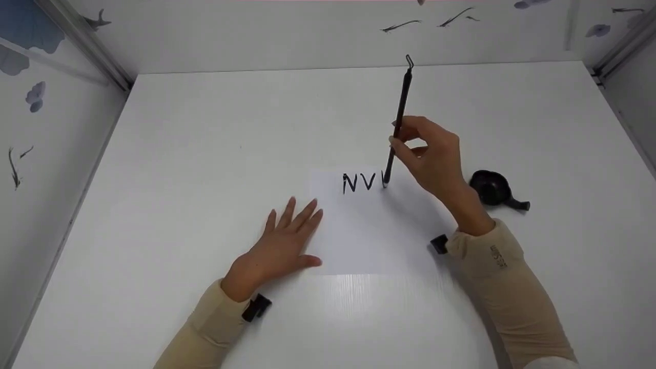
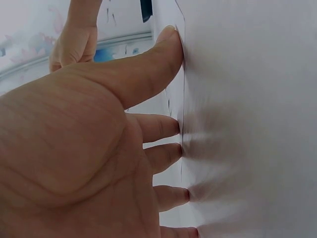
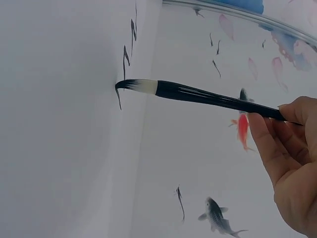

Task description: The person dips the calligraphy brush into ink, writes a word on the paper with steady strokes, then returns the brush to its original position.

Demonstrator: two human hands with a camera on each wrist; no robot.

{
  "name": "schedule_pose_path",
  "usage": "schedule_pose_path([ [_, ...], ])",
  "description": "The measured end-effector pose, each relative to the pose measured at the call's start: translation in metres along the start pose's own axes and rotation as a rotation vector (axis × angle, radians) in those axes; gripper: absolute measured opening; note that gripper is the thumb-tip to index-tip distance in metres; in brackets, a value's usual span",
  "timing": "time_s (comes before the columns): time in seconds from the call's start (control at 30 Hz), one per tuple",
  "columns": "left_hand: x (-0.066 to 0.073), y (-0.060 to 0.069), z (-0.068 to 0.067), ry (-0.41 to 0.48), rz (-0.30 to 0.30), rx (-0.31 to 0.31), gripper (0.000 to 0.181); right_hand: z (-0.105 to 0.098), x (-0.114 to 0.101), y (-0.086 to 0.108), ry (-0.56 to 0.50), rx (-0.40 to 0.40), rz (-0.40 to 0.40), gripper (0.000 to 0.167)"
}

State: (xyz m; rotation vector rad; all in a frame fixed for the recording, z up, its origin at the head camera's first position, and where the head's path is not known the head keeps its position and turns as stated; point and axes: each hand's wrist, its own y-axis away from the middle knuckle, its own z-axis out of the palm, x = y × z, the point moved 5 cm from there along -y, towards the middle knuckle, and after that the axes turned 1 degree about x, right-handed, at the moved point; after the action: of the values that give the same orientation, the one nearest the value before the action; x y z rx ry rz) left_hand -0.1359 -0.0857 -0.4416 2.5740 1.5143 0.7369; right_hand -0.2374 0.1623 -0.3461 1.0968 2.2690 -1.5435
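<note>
A dark calligraphy brush [image 1: 401, 105] stands nearly upright in my right hand [image 1: 434, 154], pinched between thumb and fingers. In the right wrist view the inked bristles [image 3: 136, 85] of the brush bend against the paper. White paper [image 1: 353, 236] lies flat on the table, with the black letters "NV" [image 1: 359, 183] near its top edge and a short stroke under the brush tip. My left hand [image 1: 282, 246] lies with fingers spread at the paper's left edge. Its thumb [image 2: 148, 64] and fingertips touch down there in the left wrist view.
To the right of the paper, behind my right wrist, sits a small black ink dish [image 1: 490, 188] with a short handle. The white table [image 1: 205, 133] meets upright panels at the back and sides, printed with fish and petals [image 3: 217, 215].
</note>
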Motion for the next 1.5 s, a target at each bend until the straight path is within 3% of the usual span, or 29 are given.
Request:
schedule_pose_path([
  [0.17,0.0,-0.001,0.0,-0.004,-0.001,-0.001,0.089,-0.008,0.003,-0.003,0.007,0.008,-0.004,0.026],
  [0.33,0.0,-0.002,0.001,-0.005,-0.003,0.004,0.089,-0.023,0.003,-0.009,-0.036,0.086,-0.021,0.025],
  [0.6,0.0,-0.003,0.002,-0.005,0.009,0.004,0.089,-0.035,0.015,-0.004,-0.117,0.206,0.033,0.022],
  [0.8,-0.001,-0.002,0.001,-0.017,0.009,0.012,0.089,-0.025,0.019,0.004,-0.076,0.181,0.006,0.023],
  [1.13,-0.004,-0.001,0.001,-0.01,0.01,0.012,0.089,-0.017,-0.01,0.001,-0.059,0.199,-0.022,0.025],
  [1.5,-0.004,0.0,0.0,-0.013,0.022,0.027,0.087,-0.012,0.007,0.005,-0.034,0.201,-0.05,0.025],
])
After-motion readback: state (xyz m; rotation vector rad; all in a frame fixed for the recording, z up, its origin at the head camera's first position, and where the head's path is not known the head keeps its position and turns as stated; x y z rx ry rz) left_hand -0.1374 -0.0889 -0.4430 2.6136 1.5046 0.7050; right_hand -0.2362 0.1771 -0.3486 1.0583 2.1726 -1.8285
